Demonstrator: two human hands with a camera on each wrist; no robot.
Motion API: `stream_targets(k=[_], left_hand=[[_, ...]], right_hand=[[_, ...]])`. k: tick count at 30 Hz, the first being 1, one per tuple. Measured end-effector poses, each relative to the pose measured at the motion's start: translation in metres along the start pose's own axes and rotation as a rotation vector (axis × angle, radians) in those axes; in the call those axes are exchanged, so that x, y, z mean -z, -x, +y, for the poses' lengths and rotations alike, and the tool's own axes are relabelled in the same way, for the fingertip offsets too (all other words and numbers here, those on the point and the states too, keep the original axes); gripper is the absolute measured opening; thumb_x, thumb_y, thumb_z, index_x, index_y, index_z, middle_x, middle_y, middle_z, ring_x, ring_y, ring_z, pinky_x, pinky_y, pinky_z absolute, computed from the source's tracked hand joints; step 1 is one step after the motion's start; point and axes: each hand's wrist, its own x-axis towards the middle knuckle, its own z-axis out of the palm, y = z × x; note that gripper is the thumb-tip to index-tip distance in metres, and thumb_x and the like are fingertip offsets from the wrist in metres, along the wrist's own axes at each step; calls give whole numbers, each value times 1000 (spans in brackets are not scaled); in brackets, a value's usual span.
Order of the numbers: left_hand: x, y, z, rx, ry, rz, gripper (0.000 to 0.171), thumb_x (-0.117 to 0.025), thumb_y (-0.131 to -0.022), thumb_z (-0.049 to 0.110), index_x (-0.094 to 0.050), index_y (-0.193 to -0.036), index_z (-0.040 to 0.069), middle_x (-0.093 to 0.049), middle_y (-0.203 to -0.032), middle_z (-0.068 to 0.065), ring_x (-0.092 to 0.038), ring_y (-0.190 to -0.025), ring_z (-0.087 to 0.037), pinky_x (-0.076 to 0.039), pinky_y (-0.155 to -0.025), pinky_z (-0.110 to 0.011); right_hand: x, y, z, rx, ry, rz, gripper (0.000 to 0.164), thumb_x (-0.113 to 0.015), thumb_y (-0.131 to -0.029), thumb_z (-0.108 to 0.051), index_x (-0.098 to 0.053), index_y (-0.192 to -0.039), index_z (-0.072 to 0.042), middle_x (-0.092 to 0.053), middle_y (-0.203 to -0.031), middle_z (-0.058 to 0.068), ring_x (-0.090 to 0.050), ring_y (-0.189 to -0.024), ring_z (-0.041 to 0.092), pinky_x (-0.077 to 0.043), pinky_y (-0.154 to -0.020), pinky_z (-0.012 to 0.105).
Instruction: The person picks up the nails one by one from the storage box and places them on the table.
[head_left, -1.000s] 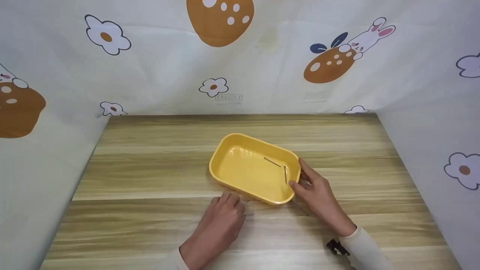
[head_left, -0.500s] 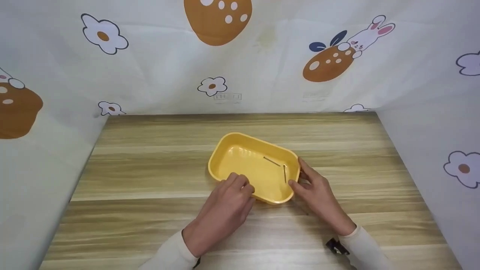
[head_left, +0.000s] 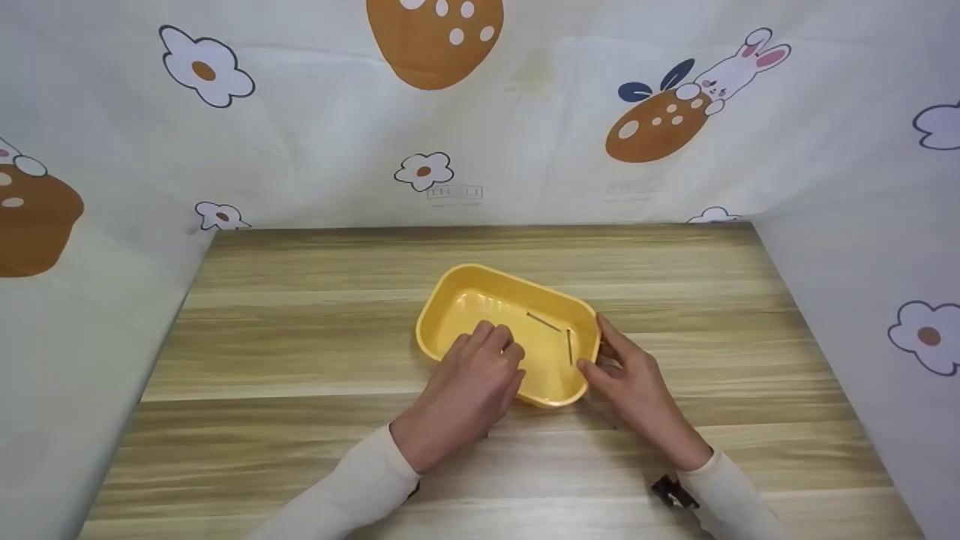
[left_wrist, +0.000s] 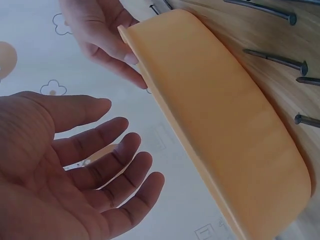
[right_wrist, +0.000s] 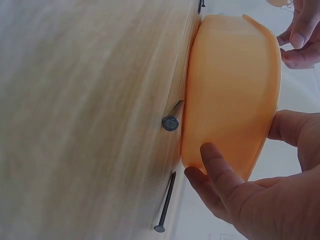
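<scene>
A yellow plastic tray (head_left: 457, 330) sits on the table, with two dark nails, one slanting (head_left: 544, 322) and one nearly upright in view (head_left: 569, 347), lying at its right end. My right hand (head_left: 634, 390) holds that end, thumb on the rim and fingers along the outer wall. Over the tray's near side hovers my left hand (head_left: 476, 379); the left wrist view shows its fingers (left_wrist: 117, 145) loosely bent, with nothing between them. In that view several nails, one with a round head (left_wrist: 277, 61), lie on the table beside the tray.
The wood-grain table (head_left: 300, 322) is bounded by a pale printed sheet (head_left: 322, 135) at the back and both sides. Two more nails, a nearer (right_wrist: 171, 120) and a lower one (right_wrist: 165, 202), lie close to the tray's outer wall in the right wrist view.
My left hand has risen from the table in front of the tray, moving forward and right over its near rim. My right hand and the tray have stayed put.
</scene>
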Motion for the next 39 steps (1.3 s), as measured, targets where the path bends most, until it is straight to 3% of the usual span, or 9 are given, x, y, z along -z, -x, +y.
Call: stream_targets(k=[12, 25, 39], left_hand=[[-24, -21, -15, 27, -38, -20, 13, -80, -99, 18, -75, -94, 6, -66, -93, -7, -60, -86, -25, -52, -64, -34], [-39, -37, -20, 52, -105, -116, 11, -72, -103, 15, -76, -97, 8, -68, -94, -7, -61, -88, -25, -54, -66, -35], [-58, -51, -28, 62, -109, -141, 13, -69, -104, 12, -79, -99, 6, -71, -96, -10, -66, -90, -27, -59, -69, -41]], right_hand=[[0, 1, 0, -2, -10, 3, 81, -77, -100, 1, -31, -168, 7, -49, -163, 30, -64, -136, 41, -59, -101, 31], [0, 0, 0, -9, 0, -1, 81, -77, -100, 2, -31, -167, 8, -49, -164, 29, -63, -139, 41, -58, -103, 30], [-1, -1, 0, -10, -3, 2, 81, -76, -100, 3, -31, -167, 8, -47, -164, 30, -62, -139, 42, -57, -104, 30]])
